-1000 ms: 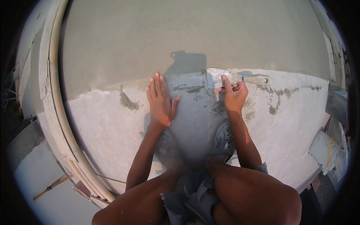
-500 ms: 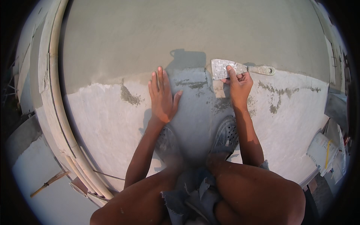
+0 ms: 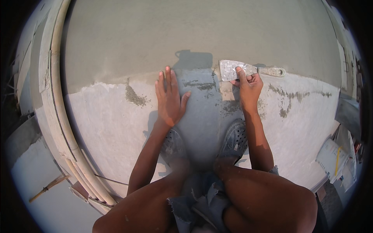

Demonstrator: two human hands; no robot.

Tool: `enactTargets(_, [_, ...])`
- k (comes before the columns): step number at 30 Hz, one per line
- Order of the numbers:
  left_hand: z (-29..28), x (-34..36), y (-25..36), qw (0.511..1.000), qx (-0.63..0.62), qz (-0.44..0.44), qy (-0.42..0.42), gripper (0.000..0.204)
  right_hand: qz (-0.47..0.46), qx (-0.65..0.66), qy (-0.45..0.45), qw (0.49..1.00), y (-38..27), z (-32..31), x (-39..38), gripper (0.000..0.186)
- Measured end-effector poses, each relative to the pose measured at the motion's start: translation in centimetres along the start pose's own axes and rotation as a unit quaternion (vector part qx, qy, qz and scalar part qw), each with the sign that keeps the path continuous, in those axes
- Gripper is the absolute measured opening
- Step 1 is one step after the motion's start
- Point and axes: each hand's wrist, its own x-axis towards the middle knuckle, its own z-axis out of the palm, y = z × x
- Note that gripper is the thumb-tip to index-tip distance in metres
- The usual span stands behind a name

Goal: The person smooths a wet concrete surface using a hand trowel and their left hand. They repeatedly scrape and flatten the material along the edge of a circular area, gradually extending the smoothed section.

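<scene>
My left hand is open, its fingers stretched forward just short of the line where darker grey plaster meets the pale dry surface. In my right hand is a putty knife spattered with dried plaster. My thumb lies on top of its blade and the other fingers curl beneath. The wide blade edge faces left, and the handle with its hanging hole points right. Below the blade, dark wet smears mark the pale surface near the joint.
My feet in dark clogs are planted between my forearms. Plaster crumbs lie left of my left hand. Long pale pipes run along the left edge. A white bag sits beyond the right edge, and a stick lies at lower left.
Almost nothing differs. The left hand sits a few pixels farther forward and right; the right hand still grips the putty knife in nearly the same place.
</scene>
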Motion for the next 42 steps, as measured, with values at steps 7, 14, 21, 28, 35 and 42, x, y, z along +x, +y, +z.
enactTargets(7, [-0.1,0.0,-0.2,1.0,0.008,-0.001,0.003,0.087,0.025,-0.038,-0.032,0.998,0.8,-0.8,-1.9,0.045])
enactTargets(14, [-0.4,0.0,-0.1,1.0,-0.002,-0.006,-0.011,0.085,0.018,-0.021,-0.008,1.0,-0.1,-0.6,-1.2,0.045])
enactTargets(21, [-0.1,-0.1,-0.2,1.0,-0.006,-0.003,-0.002,0.086,0.029,-0.024,-0.045,0.998,-0.9,0.7,-0.6,0.045])
enactTargets(28, [-0.2,0.0,-0.1,1.0,-0.014,0.0,-0.01,0.087,0.054,-0.045,-0.043,0.997,0.2,-1.6,-3.7,0.043])
enactTargets(35, [0.0,0.0,-0.2,1.0,-0.015,-0.001,-0.005,0.087,0.008,-0.019,-0.042,0.999,-0.2,1.1,1.1,0.043])
enactTargets(42, [0.1,0.0,-0.5,0.999,-0.039,0.001,0.001,0.085,0.078,-0.055,-0.07,0.993,0.6,-1.4,-4.3,0.042])
